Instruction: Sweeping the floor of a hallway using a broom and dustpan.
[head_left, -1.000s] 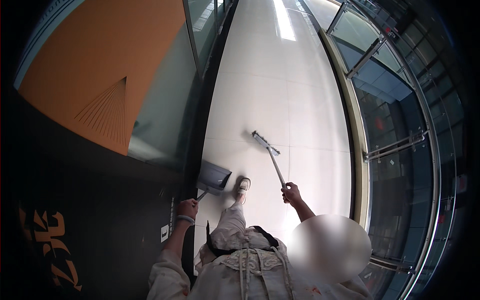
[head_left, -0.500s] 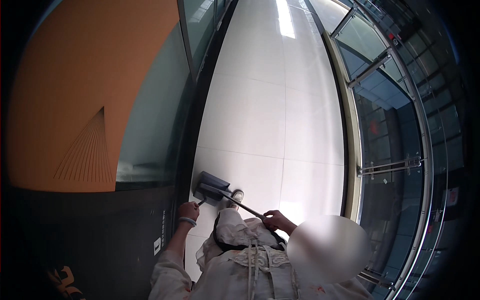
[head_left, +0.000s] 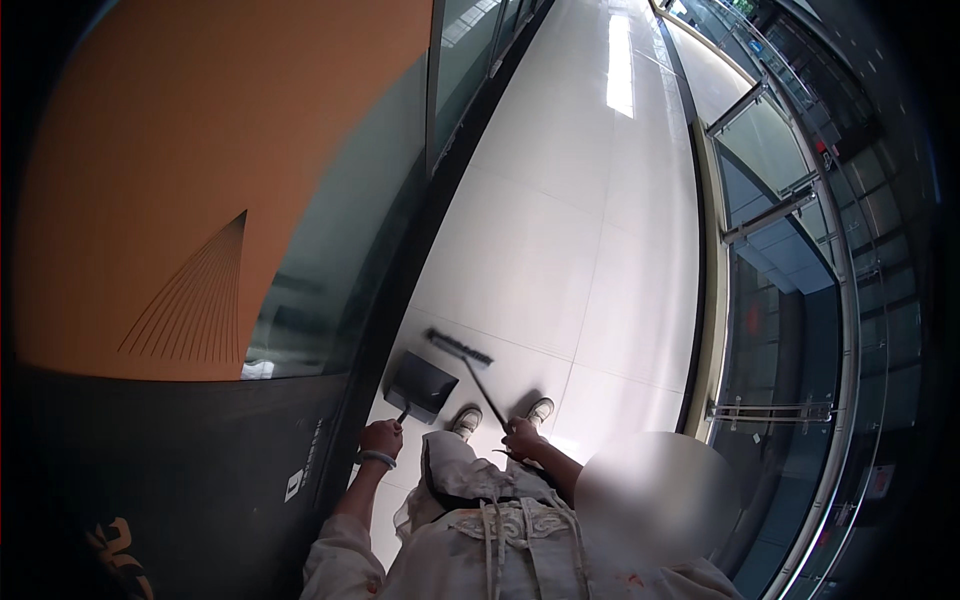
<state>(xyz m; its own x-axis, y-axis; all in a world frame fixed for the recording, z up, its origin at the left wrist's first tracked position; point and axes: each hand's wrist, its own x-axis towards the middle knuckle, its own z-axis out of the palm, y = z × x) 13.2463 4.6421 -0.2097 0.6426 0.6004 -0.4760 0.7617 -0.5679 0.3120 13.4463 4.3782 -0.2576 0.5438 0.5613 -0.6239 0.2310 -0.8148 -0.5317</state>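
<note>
Left hand point(head_left: 381, 438): clamped on the dustpan point(head_left: 421, 384) handle, pan on the floor.
Right hand point(head_left: 523, 438): gripping the broom point(head_left: 462, 349), head just beyond the dustpan.
Technique: likely keep the pan lip flat, short strokes inward.

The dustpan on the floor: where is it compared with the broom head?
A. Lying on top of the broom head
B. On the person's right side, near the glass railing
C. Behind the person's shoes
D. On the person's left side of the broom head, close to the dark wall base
D: the dark dustpan, held by the left hand, sits left of the broom head, whose handle the right hand holds.
</note>
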